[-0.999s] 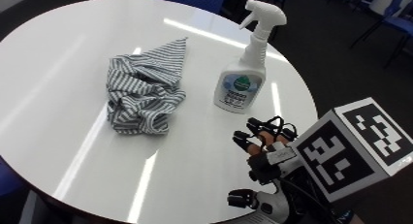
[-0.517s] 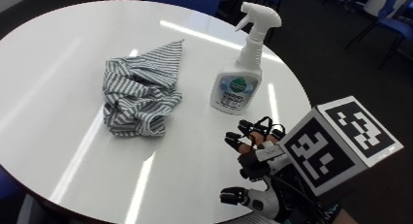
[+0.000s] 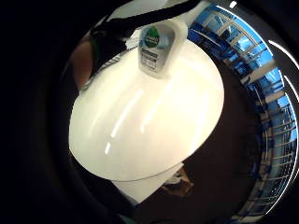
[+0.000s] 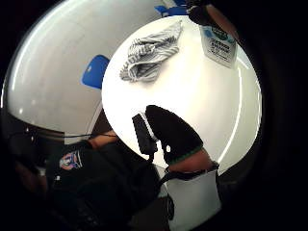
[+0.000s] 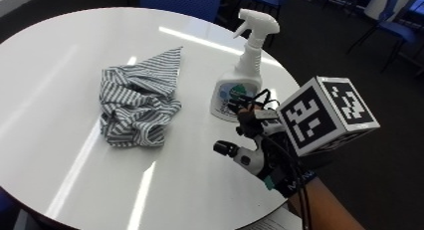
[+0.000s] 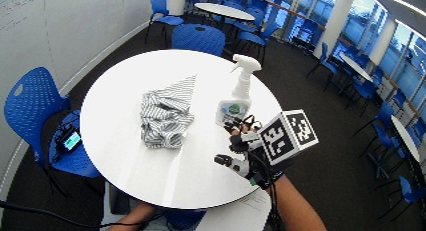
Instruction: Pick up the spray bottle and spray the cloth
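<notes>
A white spray bottle point(image 5: 238, 88) with a green label stands upright near the far right edge of the round white table point(image 5: 59, 56). A crumpled grey-and-white striped cloth point(image 5: 139, 103) lies to its left, apart from it. My gloved right hand point(image 5: 257, 133) hovers low over the table just in front of the bottle's base, its fingers spread and reaching toward the bottle, holding nothing. The little finger side palm view shows the bottle point(image 3: 158, 44) close ahead, with a gloved finger point(image 3: 108, 39) beside it. In the thumb side palm view the cloth point(image 4: 150, 52), the bottle point(image 4: 219, 44) and my thumb point(image 4: 172, 131) show.
Blue chairs stand around the table, one at the left point(image 6: 30, 108) and one behind it point(image 6: 197, 39). A sheet of paper point(image 5: 273, 223) lies below the table's near edge. Bare tabletop stretches between the cloth and my hand.
My hand has crept a little closer to the bottle's base. The bottle and the cloth have stayed where they were; the outside camera has shifted slightly.
</notes>
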